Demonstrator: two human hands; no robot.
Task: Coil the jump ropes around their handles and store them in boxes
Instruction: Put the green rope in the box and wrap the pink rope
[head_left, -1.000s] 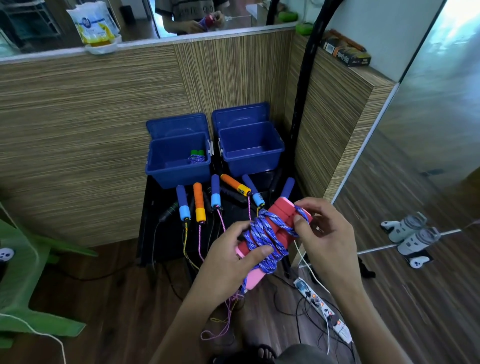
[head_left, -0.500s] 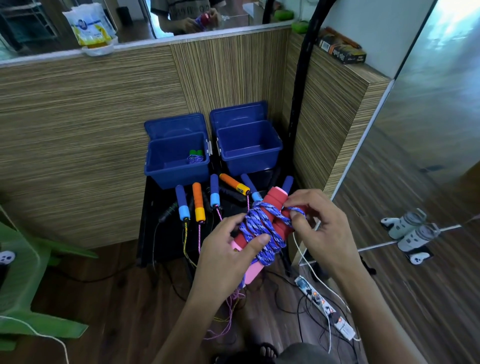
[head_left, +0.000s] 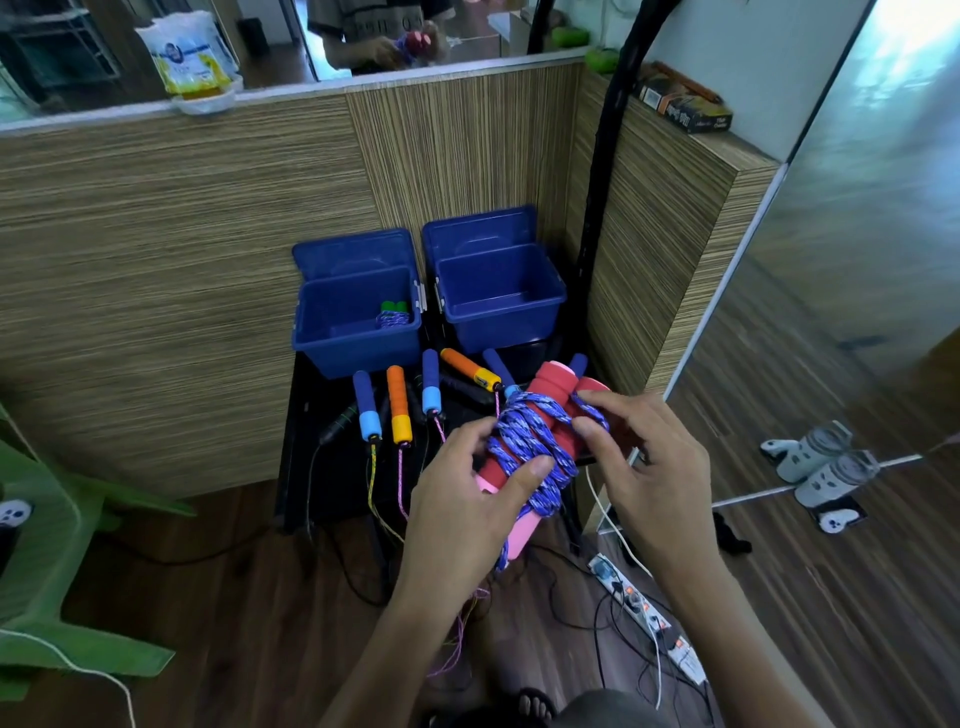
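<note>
Your left hand (head_left: 457, 514) grips the red handles (head_left: 550, 389) (thumb pressing the blue rope (head_left: 530, 447) coils); your right hand (head_left: 649, 467) pinches a loop.

— What carries the things?

— A low black table (head_left: 306, 426) in the corner. At its 12 o'clock side stand two blue boxes (head_left: 358, 332), side by side, lids open.

— And in front of the boxes?

— At 6 o'clock from them lie rope handles (head_left: 399, 402), blue and orange, in a row. Their cords (head_left: 401, 483) hang over the near edge towards the wooden floor (head_left: 234, 597).
</note>
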